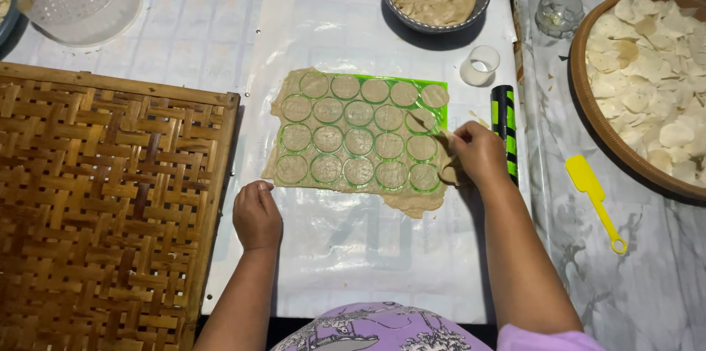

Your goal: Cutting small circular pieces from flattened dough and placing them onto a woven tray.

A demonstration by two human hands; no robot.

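The right hand [474, 152] is gripping a small scraper, clearing excess beige dough off the green round-holed plastic mould [360, 134] at three o'clock; the left hand [256, 213], fingers curled loosely and grasping nothing, is resting at seven o'clock.

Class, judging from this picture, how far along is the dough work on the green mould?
Done: dough is spread over the green mould and fills its round cells. In hand: the right hand pulls excess dough at the right edge; the left hand rests on the sheet. Left: scraps along the edges; the woven tray holds nothing.
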